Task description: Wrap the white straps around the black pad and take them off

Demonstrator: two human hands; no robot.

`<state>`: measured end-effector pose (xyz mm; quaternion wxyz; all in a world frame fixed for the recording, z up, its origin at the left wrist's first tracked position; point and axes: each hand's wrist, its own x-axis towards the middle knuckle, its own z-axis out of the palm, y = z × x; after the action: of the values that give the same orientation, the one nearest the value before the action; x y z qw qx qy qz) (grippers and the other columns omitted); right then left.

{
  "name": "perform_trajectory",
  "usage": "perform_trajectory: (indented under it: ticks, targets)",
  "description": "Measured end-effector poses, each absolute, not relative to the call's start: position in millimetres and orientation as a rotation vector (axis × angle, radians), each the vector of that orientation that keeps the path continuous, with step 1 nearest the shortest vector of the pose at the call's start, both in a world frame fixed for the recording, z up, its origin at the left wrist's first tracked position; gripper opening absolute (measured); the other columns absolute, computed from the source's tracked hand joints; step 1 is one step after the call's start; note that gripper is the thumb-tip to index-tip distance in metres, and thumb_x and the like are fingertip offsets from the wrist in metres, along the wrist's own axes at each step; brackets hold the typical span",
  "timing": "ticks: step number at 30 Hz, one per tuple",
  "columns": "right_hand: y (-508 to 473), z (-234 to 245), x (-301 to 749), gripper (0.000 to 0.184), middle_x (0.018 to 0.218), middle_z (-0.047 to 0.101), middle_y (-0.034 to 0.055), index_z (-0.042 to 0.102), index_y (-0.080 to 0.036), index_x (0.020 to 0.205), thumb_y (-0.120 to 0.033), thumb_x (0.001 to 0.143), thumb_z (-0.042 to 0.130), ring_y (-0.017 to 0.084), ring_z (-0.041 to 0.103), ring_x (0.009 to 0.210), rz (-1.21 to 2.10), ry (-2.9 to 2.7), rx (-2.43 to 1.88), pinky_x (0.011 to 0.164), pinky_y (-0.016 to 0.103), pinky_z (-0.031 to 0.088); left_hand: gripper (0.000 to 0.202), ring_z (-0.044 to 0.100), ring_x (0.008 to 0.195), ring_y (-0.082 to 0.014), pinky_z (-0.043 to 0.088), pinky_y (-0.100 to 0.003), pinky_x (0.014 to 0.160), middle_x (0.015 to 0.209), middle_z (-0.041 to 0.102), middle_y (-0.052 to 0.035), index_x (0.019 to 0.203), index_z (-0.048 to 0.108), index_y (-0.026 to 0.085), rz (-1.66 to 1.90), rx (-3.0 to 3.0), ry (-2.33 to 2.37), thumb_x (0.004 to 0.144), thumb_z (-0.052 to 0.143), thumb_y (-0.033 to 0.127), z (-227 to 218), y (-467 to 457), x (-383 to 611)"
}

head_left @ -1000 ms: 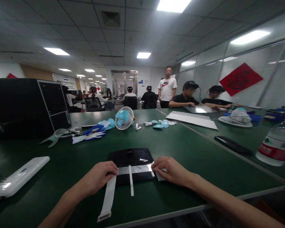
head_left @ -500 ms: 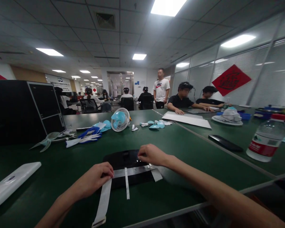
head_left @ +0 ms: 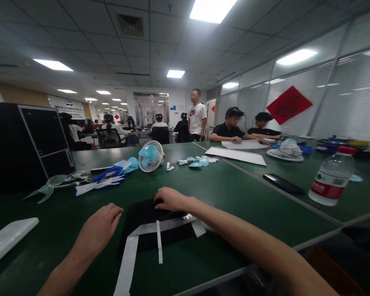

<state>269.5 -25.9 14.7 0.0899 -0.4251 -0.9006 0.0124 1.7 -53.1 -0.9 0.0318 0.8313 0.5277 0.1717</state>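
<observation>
A flat black panel (head_left: 142, 216) lies on the green table (head_left: 234, 193) in front of me, with silvery tape and white ribbon cables (head_left: 126, 263) across its near edge. My right hand (head_left: 169, 198) reaches over to the panel's far edge, fingers curled down on it. My left hand (head_left: 100, 228) hovers just left of the panel, fingers loosely together, holding nothing.
A small white and blue fan (head_left: 150, 155), blue gloves (head_left: 101, 179) and blue plastic parts (head_left: 197, 161) lie further back. A large black case (head_left: 27, 142) stands at the left, a white device (head_left: 6, 238) near left. A phone (head_left: 283, 183) and water bottle (head_left: 331, 176) are right. Several people sit behind.
My right hand left the tape's right end and moved up and left to the panel's far edge. My left hand lifted off the tape and drew back to the left.
</observation>
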Motion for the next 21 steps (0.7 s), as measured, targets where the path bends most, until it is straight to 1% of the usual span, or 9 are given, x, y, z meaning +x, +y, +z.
perform_trajectory:
  ticks: [5, 8, 13, 16, 18, 21]
  targets:
    - [-28, 14, 270, 0.030, 0.097, 0.066, 0.0101, 0.067, -0.013, 0.103, -0.033, 0.083, 0.057, 0.019, 0.059, 0.089, -0.016, -2.671, -1.245, 0.074, 0.027, 0.042, 0.043, 0.058, 0.099, -0.0222, 0.046, -0.035, 0.085, 0.109, 0.062, -0.0077, 0.106, 0.063, 0.019, 0.409, 2.511, 1.703, 0.084, 0.030, 0.037, -3, -49, 0]
    - [-30, 22, 282, 0.029, 0.096, 0.067, 0.0087, 0.068, -0.014, 0.101, -0.034, 0.083, 0.057, 0.018, 0.060, 0.087, -0.042, -2.616, -1.328, 0.072, 0.025, 0.042, 0.044, 0.058, 0.099, -0.0239, 0.047, -0.037, 0.083, 0.110, 0.062, -0.0087, 0.107, 0.062, 0.019, 0.342, 2.464, 1.759, 0.083, 0.031, 0.038, -7, -44, -4]
    - [-35, 40, 353, 0.031, 0.090, 0.070, 0.0066, 0.071, -0.017, 0.094, -0.039, 0.083, 0.053, 0.016, 0.061, 0.078, -0.164, -2.253, -1.756, 0.067, 0.024, 0.041, 0.048, 0.060, 0.097, -0.0262, 0.049, -0.038, 0.081, 0.109, 0.063, -0.0099, 0.108, 0.063, 0.018, 0.328, 2.449, 1.731, 0.081, 0.033, 0.043, -18, -31, -15]
    - [-47, 47, 423, 0.032, 0.092, 0.070, 0.0059, 0.072, -0.019, 0.093, -0.041, 0.083, 0.051, 0.017, 0.062, 0.082, -0.244, -1.944, -2.056, 0.070, 0.024, 0.042, 0.048, 0.060, 0.096, -0.0268, 0.049, -0.040, 0.081, 0.108, 0.064, -0.0100, 0.107, 0.064, 0.019, 0.328, 2.448, 1.679, 0.080, 0.034, 0.046, -21, -27, -17]
    - [-59, 49, 471, 0.030, 0.094, 0.070, 0.0046, 0.073, -0.022, 0.092, -0.041, 0.081, 0.053, 0.017, 0.062, 0.087, -0.255, -1.659, -2.311, 0.073, 0.022, 0.042, 0.048, 0.061, 0.095, -0.0266, 0.049, -0.040, 0.081, 0.106, 0.064, -0.0096, 0.105, 0.064, 0.020, 0.312, 2.449, 1.647, 0.079, 0.034, 0.047, -22, -27, -16]
    - [-80, 48, 533, 0.031, 0.094, 0.069, 0.0111, 0.073, -0.016, 0.092, -0.036, 0.081, 0.052, 0.021, 0.062, 0.088, -0.280, -1.428, -2.496, 0.073, 0.025, 0.044, 0.047, 0.062, 0.093, -0.0267, 0.050, -0.041, 0.080, 0.104, 0.065, -0.0091, 0.102, 0.065, 0.021, 0.292, 2.444, 1.626, 0.079, 0.035, 0.049, -23, -27, -14]
